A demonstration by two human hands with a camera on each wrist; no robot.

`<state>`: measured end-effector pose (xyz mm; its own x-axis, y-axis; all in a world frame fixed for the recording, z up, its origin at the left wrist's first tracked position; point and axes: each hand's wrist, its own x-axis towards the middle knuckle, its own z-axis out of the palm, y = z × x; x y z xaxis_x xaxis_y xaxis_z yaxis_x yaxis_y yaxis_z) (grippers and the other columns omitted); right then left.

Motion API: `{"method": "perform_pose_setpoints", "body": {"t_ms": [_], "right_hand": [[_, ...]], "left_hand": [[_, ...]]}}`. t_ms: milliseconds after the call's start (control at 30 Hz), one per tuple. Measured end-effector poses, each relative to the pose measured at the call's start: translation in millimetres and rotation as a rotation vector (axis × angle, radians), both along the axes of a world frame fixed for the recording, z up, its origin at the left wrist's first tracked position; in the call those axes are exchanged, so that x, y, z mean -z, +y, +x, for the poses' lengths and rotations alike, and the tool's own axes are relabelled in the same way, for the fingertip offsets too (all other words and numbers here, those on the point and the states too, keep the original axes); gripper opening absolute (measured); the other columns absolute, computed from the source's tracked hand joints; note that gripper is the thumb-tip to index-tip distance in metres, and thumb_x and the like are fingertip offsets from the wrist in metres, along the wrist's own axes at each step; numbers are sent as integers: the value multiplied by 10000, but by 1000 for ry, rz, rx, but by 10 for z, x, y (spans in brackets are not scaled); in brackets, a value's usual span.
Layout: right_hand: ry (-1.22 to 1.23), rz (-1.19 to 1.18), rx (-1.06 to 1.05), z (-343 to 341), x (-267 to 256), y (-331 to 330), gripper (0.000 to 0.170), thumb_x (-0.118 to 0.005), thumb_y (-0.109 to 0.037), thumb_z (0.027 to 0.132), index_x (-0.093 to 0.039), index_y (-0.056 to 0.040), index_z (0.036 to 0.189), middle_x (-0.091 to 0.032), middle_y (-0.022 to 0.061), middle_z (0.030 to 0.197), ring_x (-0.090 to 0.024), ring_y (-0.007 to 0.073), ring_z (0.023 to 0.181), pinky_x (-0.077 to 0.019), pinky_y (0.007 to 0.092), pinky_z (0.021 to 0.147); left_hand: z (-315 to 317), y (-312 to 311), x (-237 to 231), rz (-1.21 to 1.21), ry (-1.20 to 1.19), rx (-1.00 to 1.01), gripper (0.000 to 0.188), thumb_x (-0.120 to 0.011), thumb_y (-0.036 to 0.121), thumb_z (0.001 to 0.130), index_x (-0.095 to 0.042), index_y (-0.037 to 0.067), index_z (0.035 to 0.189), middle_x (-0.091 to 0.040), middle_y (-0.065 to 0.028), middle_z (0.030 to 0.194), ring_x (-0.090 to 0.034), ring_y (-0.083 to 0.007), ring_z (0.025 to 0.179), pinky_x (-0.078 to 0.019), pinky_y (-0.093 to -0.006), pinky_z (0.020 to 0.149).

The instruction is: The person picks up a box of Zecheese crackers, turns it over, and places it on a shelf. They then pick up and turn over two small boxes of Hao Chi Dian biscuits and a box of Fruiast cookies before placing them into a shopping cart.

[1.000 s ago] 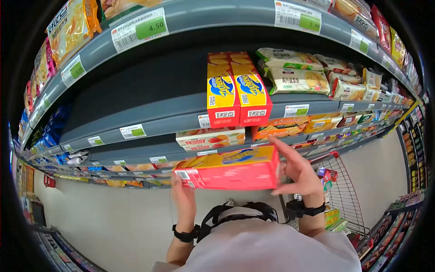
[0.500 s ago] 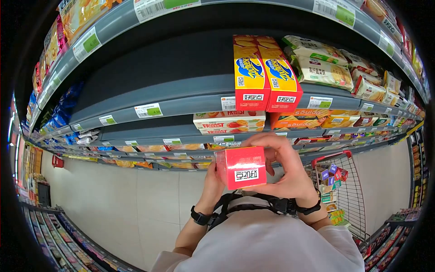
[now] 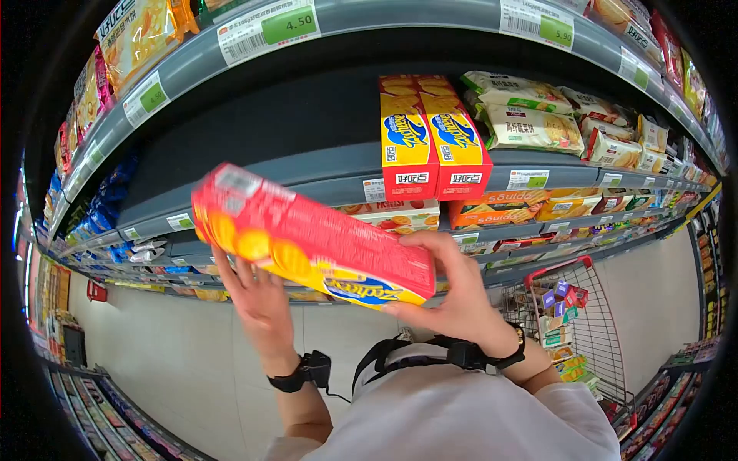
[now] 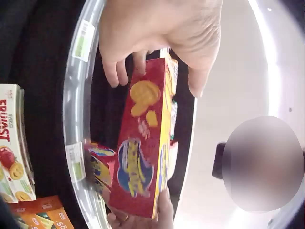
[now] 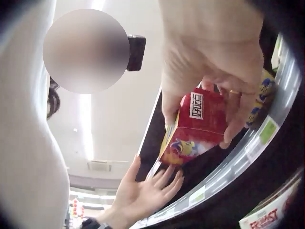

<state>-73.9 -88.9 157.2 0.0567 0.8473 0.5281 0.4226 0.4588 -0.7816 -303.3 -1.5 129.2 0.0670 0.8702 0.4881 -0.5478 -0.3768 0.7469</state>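
My right hand (image 3: pixel 465 300) grips one end of a long red and yellow biscuit box (image 3: pixel 330 234), thumb along one side and fingers over the other. The box is tilted in front of the shelf, its far end up to the left, with biscuit pictures on the yellow side. My left hand (image 3: pixel 261 311) is spread below that far end. In the right wrist view the left hand (image 5: pixel 143 193) has straight fingers and the box's end face (image 5: pixel 205 114) shows. Two matching boxes (image 3: pixel 434 142) stand side by side on the shelf.
Packets of biscuits (image 3: pixel 534 127) lie right of the two boxes. White fruit-biscuit boxes (image 3: pixel 400 215) and orange boxes (image 3: pixel 496 211) sit one shelf lower. A shopping cart (image 3: pixel 592 330) with several packages stands at my right. Above runs a shelf edge (image 3: pixel 430 23) with price tags.
The box was held crosswise in both hands, then turned end-on toward me; now it slants up to the left. The left hand has moved left with fingers spread, while the right hand keeps its grip.
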Motion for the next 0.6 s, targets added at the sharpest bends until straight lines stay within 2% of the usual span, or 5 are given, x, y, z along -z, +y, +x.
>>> {"method": "perform_pose_setpoints", "body": {"t_ms": [167, 233, 367, 467, 600], "right_hand": [[422, -178, -192, -309, 76, 199, 666, -754, -165, 802, -360, -57, 1328, -542, 118, 1197, -586, 162, 1041, -570, 278, 700], [877, -324, -311, -381, -3, 247, 617, -679, -139, 871, -332, -48, 1372, -526, 107, 1208, -558, 151, 1087, -576, 258, 696], [636, -115, -181, -458, 113, 326, 692, -638, -127, 900, -242, -44, 1461, -508, 125, 1239, -544, 165, 1112, -567, 252, 720], [621, -114, -185, -498, 89, 345, 727, -627, -116, 904, -195, -29, 1483, -512, 142, 1228, -540, 176, 1123, -545, 247, 738], [538, -71, -150, -460, 57, 380, 716, -611, -108, 912, -191, -3, 1483, -508, 162, 1257, -535, 176, 1137, -529, 257, 774]], "left_hand": [[477, 66, -56, 276, 282, -27, 1382, -936, 429, 464, -82, 111, 1503, -6, -96, 1560, -190, -300, 1417, -311, -438, 1095], [531, 165, -98, 372, 445, -56, 1401, -934, 446, 450, -85, 76, 1501, 1, -150, 1564, -167, -304, 1427, -286, -435, 1109], [519, 224, -244, 419, 585, -23, 1274, -917, 312, 524, -131, 60, 1494, -124, -211, 1553, -165, -305, 1437, -283, -425, 1116], [566, 270, -256, 251, 521, 93, 889, -771, 63, 686, -309, 74, 1445, -201, -202, 1539, -327, -313, 1377, -406, -379, 1039], [606, 352, -266, 351, 564, -45, 787, -714, -13, 720, -365, 89, 1418, -287, -198, 1509, -398, -314, 1335, -457, -366, 991]]}}
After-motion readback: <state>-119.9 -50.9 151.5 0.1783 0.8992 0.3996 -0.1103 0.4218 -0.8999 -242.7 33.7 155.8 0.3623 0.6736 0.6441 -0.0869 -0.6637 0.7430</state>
